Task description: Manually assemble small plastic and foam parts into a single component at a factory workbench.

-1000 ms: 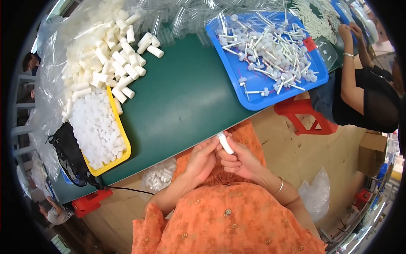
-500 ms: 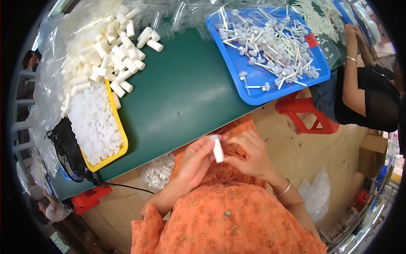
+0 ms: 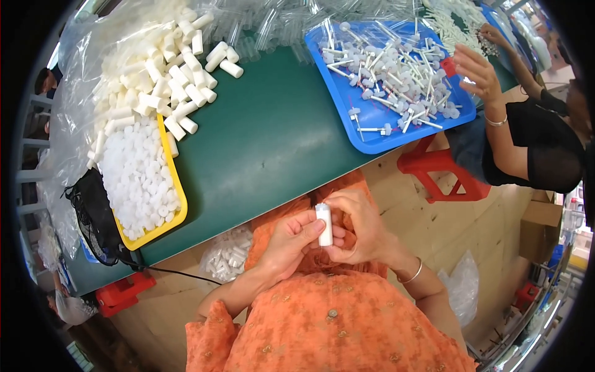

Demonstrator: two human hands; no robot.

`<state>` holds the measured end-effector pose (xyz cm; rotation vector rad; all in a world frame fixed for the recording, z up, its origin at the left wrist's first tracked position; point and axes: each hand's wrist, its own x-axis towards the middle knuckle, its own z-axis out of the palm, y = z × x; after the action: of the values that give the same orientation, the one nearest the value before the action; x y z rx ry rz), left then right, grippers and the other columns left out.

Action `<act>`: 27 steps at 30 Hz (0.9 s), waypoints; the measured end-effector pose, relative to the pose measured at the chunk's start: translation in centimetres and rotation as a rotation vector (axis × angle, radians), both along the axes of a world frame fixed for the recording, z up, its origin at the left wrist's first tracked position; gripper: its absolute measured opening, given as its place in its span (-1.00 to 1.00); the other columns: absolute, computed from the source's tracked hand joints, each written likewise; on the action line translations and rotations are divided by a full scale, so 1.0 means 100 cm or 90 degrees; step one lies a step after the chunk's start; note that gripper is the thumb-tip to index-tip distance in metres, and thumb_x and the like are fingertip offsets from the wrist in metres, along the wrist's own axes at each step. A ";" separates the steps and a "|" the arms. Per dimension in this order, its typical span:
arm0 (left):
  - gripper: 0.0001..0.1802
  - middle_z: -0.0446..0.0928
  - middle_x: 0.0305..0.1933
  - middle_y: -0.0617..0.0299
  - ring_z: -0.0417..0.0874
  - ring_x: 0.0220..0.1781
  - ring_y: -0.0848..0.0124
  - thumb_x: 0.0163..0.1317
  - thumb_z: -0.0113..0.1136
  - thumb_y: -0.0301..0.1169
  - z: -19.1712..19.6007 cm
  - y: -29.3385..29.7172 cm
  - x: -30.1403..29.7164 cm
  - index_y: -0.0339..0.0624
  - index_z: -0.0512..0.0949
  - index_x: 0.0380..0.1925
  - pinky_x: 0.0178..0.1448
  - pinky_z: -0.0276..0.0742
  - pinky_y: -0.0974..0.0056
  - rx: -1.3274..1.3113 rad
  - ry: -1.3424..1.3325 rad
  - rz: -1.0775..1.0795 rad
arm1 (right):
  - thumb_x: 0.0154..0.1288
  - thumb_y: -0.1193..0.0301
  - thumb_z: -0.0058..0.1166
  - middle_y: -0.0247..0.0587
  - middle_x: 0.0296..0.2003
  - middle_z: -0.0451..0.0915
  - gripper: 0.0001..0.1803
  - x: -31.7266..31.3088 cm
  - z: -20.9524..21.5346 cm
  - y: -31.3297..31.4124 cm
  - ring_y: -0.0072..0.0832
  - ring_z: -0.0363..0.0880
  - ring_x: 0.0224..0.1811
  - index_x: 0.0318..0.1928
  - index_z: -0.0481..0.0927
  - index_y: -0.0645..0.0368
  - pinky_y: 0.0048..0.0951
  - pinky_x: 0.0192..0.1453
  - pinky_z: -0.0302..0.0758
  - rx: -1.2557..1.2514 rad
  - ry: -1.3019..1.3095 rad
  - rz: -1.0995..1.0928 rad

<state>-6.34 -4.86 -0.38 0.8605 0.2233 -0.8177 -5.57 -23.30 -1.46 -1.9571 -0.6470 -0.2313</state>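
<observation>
The orange, mottled top (image 3: 365, 325) has small motifs (image 3: 394, 357), a round button (image 3: 333, 314) and a loose left sleeve (image 3: 209, 341); a thin bangle (image 3: 413, 276) circles the right wrist (image 3: 400, 263).

We count one white tube-shaped piece (image 3: 325, 226) between two near hands, one left hand (image 3: 288, 245) and one right hand (image 3: 365, 226); we see two large trays, one yellow tray (image 3: 180, 192) at left and one blue tray (image 3: 365, 143) far right; we cannot number the small white caps (image 3: 139, 180) in the first or the stick-shaped pieces (image 3: 396, 80) in the second, dozens each; far left, dozens of cream-white cylinders (image 3: 176, 80) overlap; the clear tubes (image 3: 266, 25) along the far side are too tangled to count; at right we find one co-worker (image 3: 536, 158) showing two hands (image 3: 476, 69), one red stool (image 3: 443, 173) and one cardboard box (image 3: 539, 229).
</observation>
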 end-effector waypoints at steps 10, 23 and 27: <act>-0.68 0.64 -0.27 0.17 0.70 -0.23 0.37 0.45 0.08 -0.29 0.001 0.045 -0.006 -0.24 0.47 0.09 -0.11 0.64 0.30 0.006 -0.034 0.012 | 0.02 0.20 0.47 -0.09 0.02 0.52 -0.30 0.027 0.046 -0.018 -0.14 0.52 0.05 0.16 0.51 0.20 -0.22 0.13 0.48 -0.118 0.063 0.131; -0.71 0.68 -0.26 0.03 0.71 -0.24 0.14 0.25 0.27 -0.30 0.041 0.156 0.001 -0.16 0.63 -0.07 -0.14 0.59 0.15 0.566 -0.456 -0.356 | 0.02 0.38 0.35 -0.15 -0.41 0.43 -0.82 0.136 0.061 -0.096 -0.17 0.40 -0.20 -0.37 0.68 0.17 -0.22 -0.07 0.38 -0.535 0.050 -0.029; -0.83 0.58 -0.32 0.04 0.61 -0.23 0.07 0.23 0.13 -0.56 0.067 0.137 0.108 -0.22 0.60 -0.19 -0.10 0.54 0.11 0.948 -0.794 -0.019 | 0.00 0.45 0.34 -0.15 -0.39 0.49 -0.81 0.140 0.069 -0.099 -0.14 0.47 -0.22 -0.35 0.62 0.19 -0.28 -0.10 0.43 -0.453 0.094 -0.065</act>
<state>4.45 8.88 6.31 2.5863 -0.3765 0.1450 8.40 -33.25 5.48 -2.6609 -0.5761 0.1025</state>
